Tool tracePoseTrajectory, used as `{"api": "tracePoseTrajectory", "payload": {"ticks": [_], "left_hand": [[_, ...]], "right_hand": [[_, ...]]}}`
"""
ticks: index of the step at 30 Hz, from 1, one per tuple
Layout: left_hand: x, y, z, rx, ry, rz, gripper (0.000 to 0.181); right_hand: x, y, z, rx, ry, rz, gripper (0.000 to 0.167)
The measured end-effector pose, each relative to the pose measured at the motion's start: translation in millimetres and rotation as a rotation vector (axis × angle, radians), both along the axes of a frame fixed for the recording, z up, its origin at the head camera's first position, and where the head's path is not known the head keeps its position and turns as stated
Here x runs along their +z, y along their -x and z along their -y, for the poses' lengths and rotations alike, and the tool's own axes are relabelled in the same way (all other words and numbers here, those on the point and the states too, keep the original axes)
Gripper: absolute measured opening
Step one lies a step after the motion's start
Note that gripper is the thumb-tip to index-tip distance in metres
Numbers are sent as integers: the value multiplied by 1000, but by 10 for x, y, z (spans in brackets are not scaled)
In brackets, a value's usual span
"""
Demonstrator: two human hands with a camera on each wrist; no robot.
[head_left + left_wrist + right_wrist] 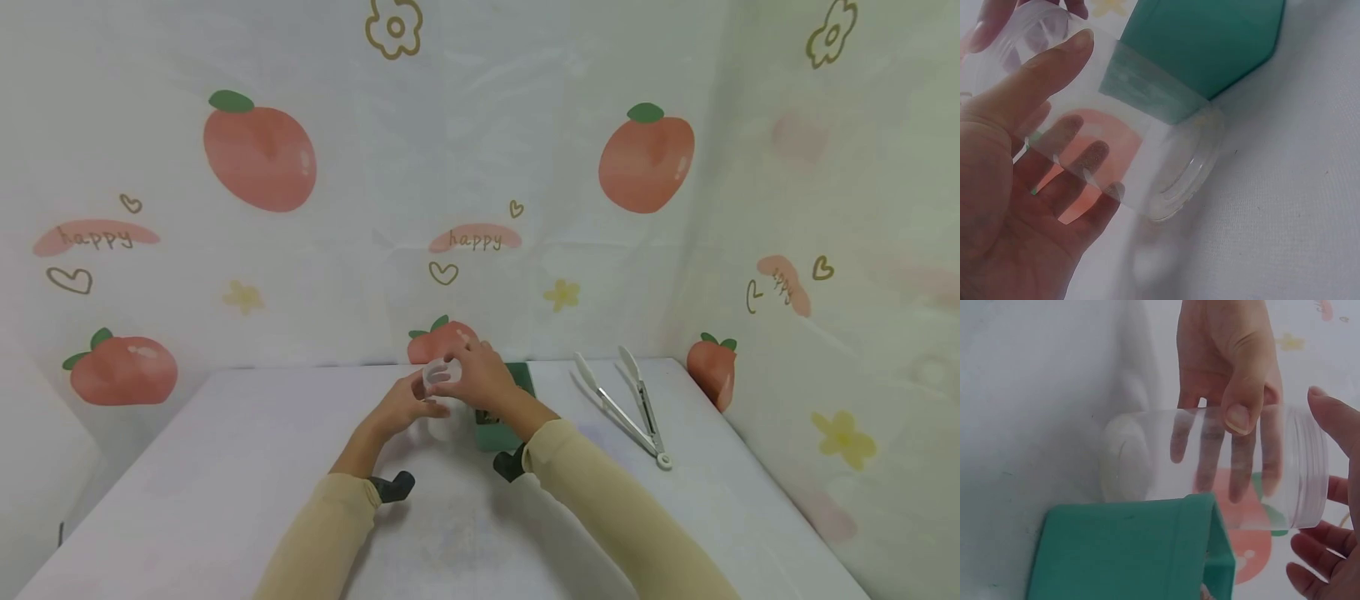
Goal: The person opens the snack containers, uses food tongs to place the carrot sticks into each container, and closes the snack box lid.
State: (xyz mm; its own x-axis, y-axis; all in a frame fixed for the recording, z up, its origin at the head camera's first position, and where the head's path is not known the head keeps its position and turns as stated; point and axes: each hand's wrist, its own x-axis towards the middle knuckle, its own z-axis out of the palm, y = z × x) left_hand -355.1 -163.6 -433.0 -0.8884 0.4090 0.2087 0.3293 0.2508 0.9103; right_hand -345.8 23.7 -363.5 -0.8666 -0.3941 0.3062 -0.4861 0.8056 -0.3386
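Two hands (397,410) (486,377) hold a jar (1154,456) near the box's rim (1197,540), tongs (647,405) well apart.

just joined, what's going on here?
Someone has a clear jar in both hands: the left hand holds its body, the right hand is around its top end. Can't tell if there's a lid on. An open green box stands beside it, and spread tongs lie off to the right, untouched.

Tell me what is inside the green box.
Some contents show inside the box, too little to identify; the box's wall and the right hand hide the rest.
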Motion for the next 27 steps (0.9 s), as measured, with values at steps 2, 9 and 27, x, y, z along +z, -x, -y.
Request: {"api": "tracePoseTrajectory", "payload": {"ticks": [2, 9, 27], "left_hand": [[2, -1, -5, 12, 6, 3, 71], [-6, -3, -18, 30, 8, 11, 66], [14, -5, -15, 23, -33, 20, 69]], "right_hand": [[-8, 5, -13, 22, 44, 19, 52], [-37, -3, -64, 95, 183, 40, 46], [-42, 19, -232, 292, 213, 72, 46]]}}
